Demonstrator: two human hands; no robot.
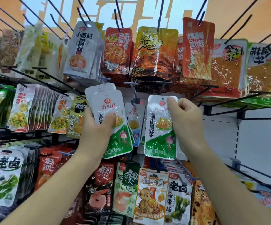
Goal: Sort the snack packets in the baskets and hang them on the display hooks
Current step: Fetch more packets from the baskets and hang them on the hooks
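A shop display wall of black wire hooks fills the view, with an orange wall above it and a white back panel bare at the right. The far left of the rack is smeared by blur, and the packets there cannot be read. The lowest row is cut off by the frame's bottom edge.

In the middle, a person's left hand grips a stack of packets. The fingers wrap behind it and the thumb is pressed across the front, covering part of the print. How many packets the stack holds cannot be told; only fanned edges show at its lower right.

The right hand pinches a single packet of the same kind by its upper right corner. The thumb lies on the face beside the punched hole, and the other fingers are curled in at the packet's edge. It hangs upright, just beside the stack and apart from it.

Between and behind the two, a matching hung packet dangles from a short hook, half hidden.

All are flat pouches of glossy film, white above and green below, with rounded corners and crinkled glare. Red pouches and a yellow pouch hang overhead, equally shiny.
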